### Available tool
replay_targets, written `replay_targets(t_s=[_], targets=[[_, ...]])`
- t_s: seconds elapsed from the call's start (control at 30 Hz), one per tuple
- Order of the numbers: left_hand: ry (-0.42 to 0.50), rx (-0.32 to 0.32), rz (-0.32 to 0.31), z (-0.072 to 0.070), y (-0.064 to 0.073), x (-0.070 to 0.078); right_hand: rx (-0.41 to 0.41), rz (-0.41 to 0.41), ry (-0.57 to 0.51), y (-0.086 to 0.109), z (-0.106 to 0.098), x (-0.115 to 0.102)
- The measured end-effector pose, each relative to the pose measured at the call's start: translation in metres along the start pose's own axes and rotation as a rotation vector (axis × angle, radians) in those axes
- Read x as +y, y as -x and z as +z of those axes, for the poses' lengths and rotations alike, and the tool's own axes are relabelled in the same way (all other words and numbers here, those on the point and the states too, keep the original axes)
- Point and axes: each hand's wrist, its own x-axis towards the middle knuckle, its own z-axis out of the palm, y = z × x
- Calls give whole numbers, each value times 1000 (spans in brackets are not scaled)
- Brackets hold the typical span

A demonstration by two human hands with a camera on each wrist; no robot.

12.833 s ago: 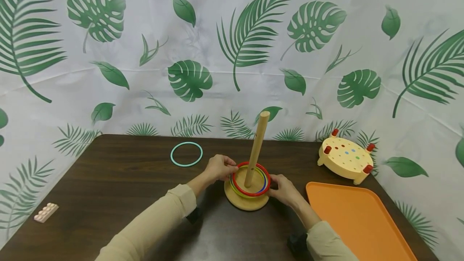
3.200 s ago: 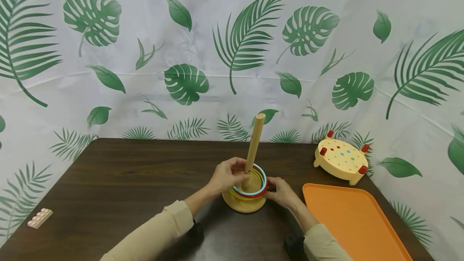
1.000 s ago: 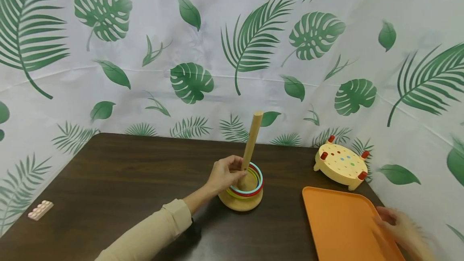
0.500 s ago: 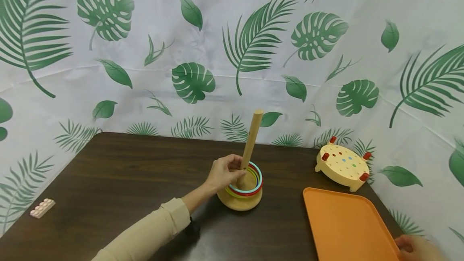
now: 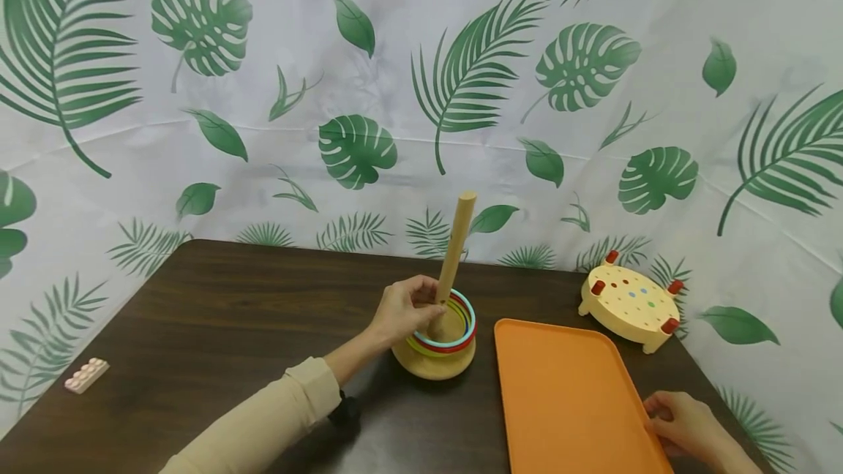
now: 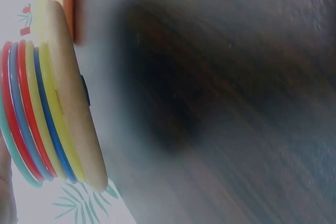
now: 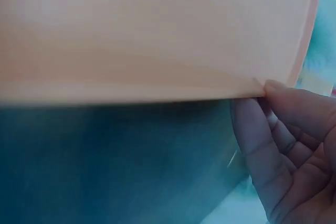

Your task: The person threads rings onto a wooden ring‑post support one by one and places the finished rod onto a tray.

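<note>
A wooden ring-toss stand [image 5: 431, 368] with a tall upright post [image 5: 456, 247] is near the middle of the table. Several coloured rings circle the post, a light-blue ring [image 5: 470, 309] uppermost. From the left, my left hand [image 5: 402, 311] reaches inside the rings and grips the post low down. In the left wrist view the rings lie stacked against the round wooden base [image 6: 79, 103]. At the right, my right hand [image 5: 688, 423] pinches the edge of an orange tray [image 5: 566, 393]. Thumb and forefinger hold its rim in the right wrist view.
A cream pegboard-like toy [image 5: 632, 302] with red legs pointing up stands at the back right, behind the tray. A small pale-pink studded block [image 5: 87, 375] lies near the table's left edge. Behind the dark wooden table [image 5: 263, 298] hangs a leaf-print cloth [image 5: 395, 93].
The light-blue ring went from the table onto the post. My right hand left the rings for the tray's right edge, and the tray has slid left toward the stand. My left hand stays on the post.
</note>
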Motion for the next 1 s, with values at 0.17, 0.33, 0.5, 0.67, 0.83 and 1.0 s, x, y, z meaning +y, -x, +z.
replay_targets(t_s=[0.17,0.33,0.5,0.67,0.83,1.0], targets=[[-2,9,23,-4,-1,4,26,-64,-61,-16,17,-37],[6,13,14,-6,-1,5,62,-102,-122,-32,40,-82],[5,10,3,-8,3,22,107,-168,-192,-46,65,-126],[-7,4,-4,-12,9,40,140,-206,-246,-61,85,-160],[-1,-5,-28,-13,9,29,155,-227,-290,-73,99,-183],[-10,11,-46,-12,4,2,151,-235,-300,-79,105,-196]])
